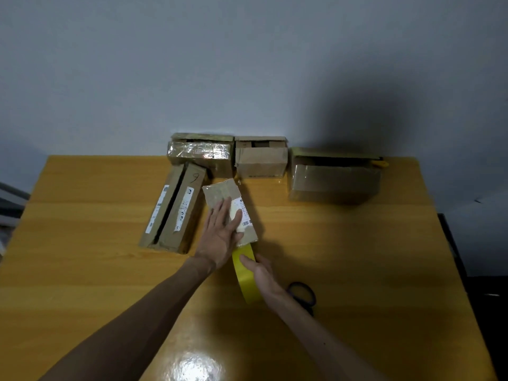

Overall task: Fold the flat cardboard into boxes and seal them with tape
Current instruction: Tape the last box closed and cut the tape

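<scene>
Left hand (220, 235) flat, fingers straight, pressing down on small brown cardboard box with white shipping label (220, 192). Box sitting right under palm and fingers, far end poking out past fingertips. Right hand (261, 273) curled around yellow roll of packing tape (246, 287), roll up on edge and pretty much touching near end of that box. Black-handled scissors (303, 291) just right of right wrist on glossy orange wooden table (357, 257). Long brown carton (176, 210) just left of left hand. Three more brown boxes (261, 163) lined up along far edge.
</scene>
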